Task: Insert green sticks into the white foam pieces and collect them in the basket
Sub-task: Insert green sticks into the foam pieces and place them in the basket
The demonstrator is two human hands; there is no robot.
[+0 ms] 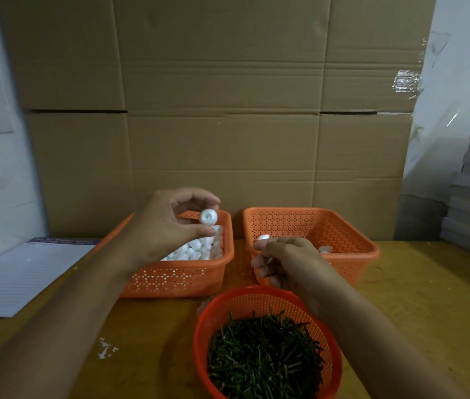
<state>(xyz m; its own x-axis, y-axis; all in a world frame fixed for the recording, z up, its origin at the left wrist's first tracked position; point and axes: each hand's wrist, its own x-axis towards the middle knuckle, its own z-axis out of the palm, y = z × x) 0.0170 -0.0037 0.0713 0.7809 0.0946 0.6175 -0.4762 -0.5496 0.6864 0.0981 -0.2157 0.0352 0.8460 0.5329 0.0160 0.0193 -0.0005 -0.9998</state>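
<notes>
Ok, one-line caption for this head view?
Left hand pinches a foam ball above its basket; right hand hovers nearby.

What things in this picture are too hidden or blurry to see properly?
- Head view: whether the right hand holds a green stick; its curled fingers hide the palm.
- Round basket of green sticks: near side cut off by the bottom edge.
- Lined paper: header print too blurred to read.
- Left basket: part of the foam pieces hidden behind the left hand.
</notes>
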